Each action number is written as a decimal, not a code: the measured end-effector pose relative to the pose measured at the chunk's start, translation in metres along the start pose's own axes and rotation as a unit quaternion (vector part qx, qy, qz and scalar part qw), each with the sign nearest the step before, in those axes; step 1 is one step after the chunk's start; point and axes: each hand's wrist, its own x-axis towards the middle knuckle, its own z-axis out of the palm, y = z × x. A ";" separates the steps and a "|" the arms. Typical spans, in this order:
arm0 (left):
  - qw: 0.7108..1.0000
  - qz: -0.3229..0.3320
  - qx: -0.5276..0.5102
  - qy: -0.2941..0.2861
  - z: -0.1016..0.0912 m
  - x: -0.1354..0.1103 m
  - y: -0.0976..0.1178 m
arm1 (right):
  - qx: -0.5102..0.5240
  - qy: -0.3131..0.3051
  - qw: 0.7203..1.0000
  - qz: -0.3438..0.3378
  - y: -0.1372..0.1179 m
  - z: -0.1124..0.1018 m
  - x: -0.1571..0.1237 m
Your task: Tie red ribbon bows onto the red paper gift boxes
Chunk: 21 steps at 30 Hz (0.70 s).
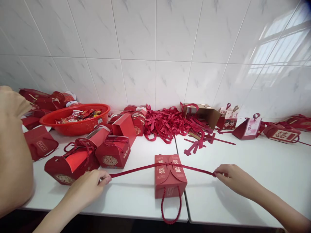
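A closed red gift box [169, 176] with a cord handle stands near the front edge of the white table [255, 168]. A red ribbon [136, 170] runs taut across the box top, threaded through its flaps. My left hand [88, 186] pinches the ribbon's left end, fingers closed. My right hand [230, 176] pinches the right end, also closed. The two hands are spread wide apart, one on each side of the box.
Several red gift boxes [113, 155] stand left of the middle. A red basin [75, 124] of wrapped sweets sits behind them. A heap of red ribbons [167, 123] lies by the tiled wall, with a cardboard box [204, 113] and more boxes [250, 127] to the right. Someone's arm [13, 152] fills the left edge.
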 end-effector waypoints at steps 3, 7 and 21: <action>0.998 0.027 0.014 -0.049 0.000 -0.007 0.003 | 0.019 0.044 0.998 -0.051 0.003 0.003 0.001; 0.995 0.092 -0.008 -0.045 -0.006 -0.016 0.036 | 0.069 0.094 0.990 -0.080 -0.020 -0.001 0.006; 0.907 0.279 -0.315 -0.039 0.044 0.032 0.150 | 0.413 -0.032 0.900 -0.137 -0.104 0.035 0.027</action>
